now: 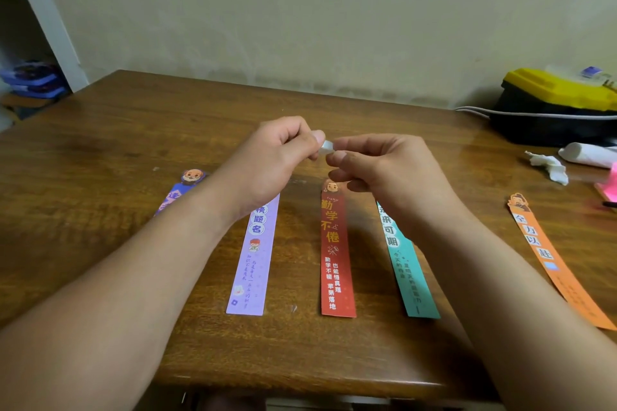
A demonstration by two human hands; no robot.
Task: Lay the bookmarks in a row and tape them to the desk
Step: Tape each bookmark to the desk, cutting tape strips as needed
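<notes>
Several bookmarks lie in a row on the wooden desk (100, 150): a dark purple one (192, 177) mostly hidden under my left forearm, a lilac one (255, 264), a red one (335, 264), a teal one (409, 274) and an orange one (551, 264). Above the red bookmark's top, my left hand (277, 157) and my right hand (380, 163) meet, both pinching a small whitish piece of tape (326, 146) between thumbs and fingertips. My right wrist covers the teal bookmark's top.
A black toolbox with a yellow lid (554, 103) stands at the back right with a white cable in front. Crumpled white tissue (549, 165), a white roll (587, 154) and something pink (609, 185) lie at the right edge. Wall runs behind the desk.
</notes>
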